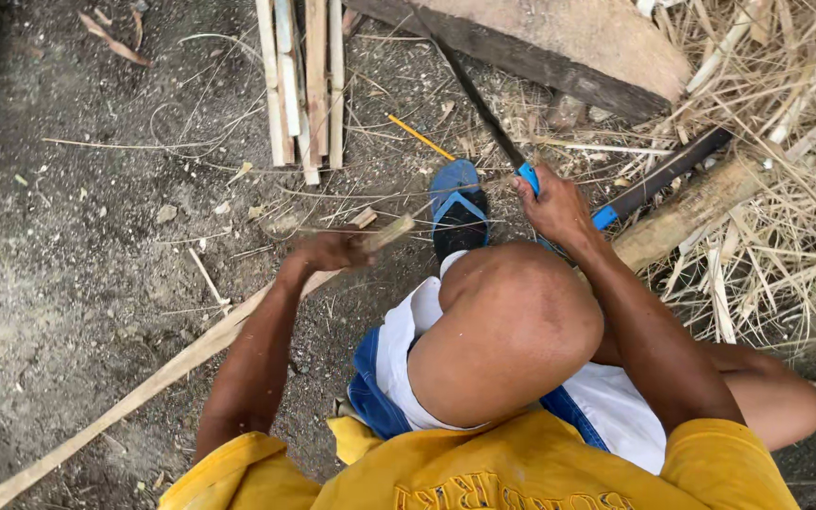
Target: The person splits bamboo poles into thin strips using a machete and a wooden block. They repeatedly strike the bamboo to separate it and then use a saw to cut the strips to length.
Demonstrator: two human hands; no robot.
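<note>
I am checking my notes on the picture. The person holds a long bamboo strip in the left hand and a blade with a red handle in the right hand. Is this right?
Not quite: the head view shows the blade in the right hand has a blue handle, not red. The left hand does hold the long bamboo strip.

This is an outdoor, bare-earth work yard for splitting bamboo or cane by hand. Grey dirt ground [68, 264] strewn with shavings fills the left of the frame, a bundle of pale split wooden slats [304, 80] lies at top centre, and a rough brown timber block [559, 42] sits beside it. A heap of dry straw-coloured stalks and trimmings [776, 179] covers the right side.
</note>
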